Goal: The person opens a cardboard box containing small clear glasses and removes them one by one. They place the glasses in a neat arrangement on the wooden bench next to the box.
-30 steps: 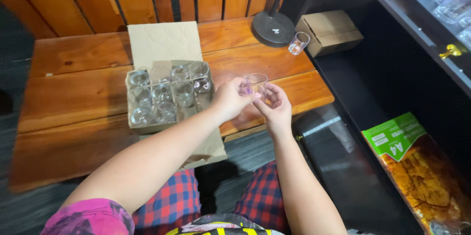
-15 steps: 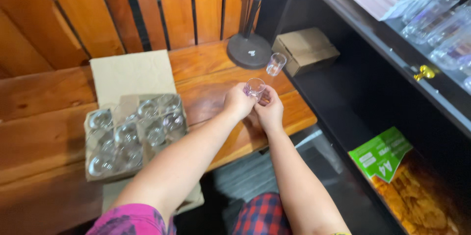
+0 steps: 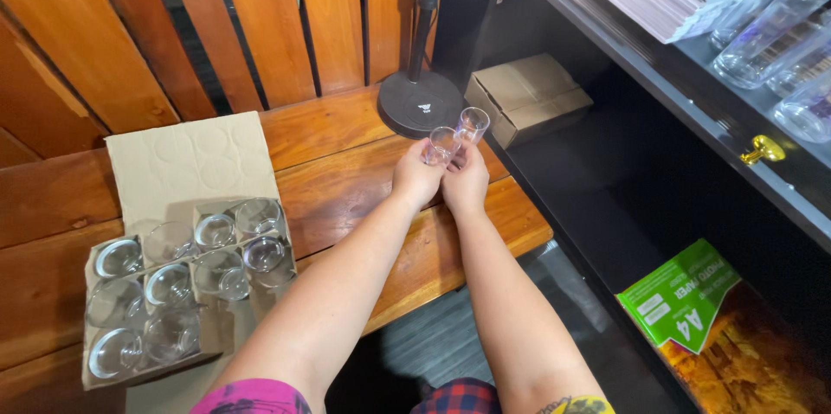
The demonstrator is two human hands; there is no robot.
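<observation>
Two small clear glasses are up at the far right end of the wooden surface (image 3: pixel 346 189) right now. My left hand (image 3: pixel 418 179) is closed around one glass (image 3: pixel 440 146), fingers wrapped on its lower half, and my right hand (image 3: pixel 466 182) is curled in right beside it, fingertips on or next to the same glass; I honestly can't tell how much of the grip is its own. The second glass (image 3: pixel 472 124) sits just past my fingers, near the round black lamp base (image 3: pixel 419 102) and the small cardboard box (image 3: pixel 528 98).

What worries me: the second glass is so close that a careless nudge from my knuckles could tip it, and it looks near the surface's right edge, with a drop into the dark cabinet opening beyond. Clear glass on glass also clinks and chips easily if I bump the two together.

Room-wise, it's tight up there: lamp base behind, box to the right, edge just beside. Plenty of bare wood lies between my hands and the cardboard tray of glasses (image 3: pixel 182 284) over on the left, which is well apart, so that side is the easy way out.
</observation>
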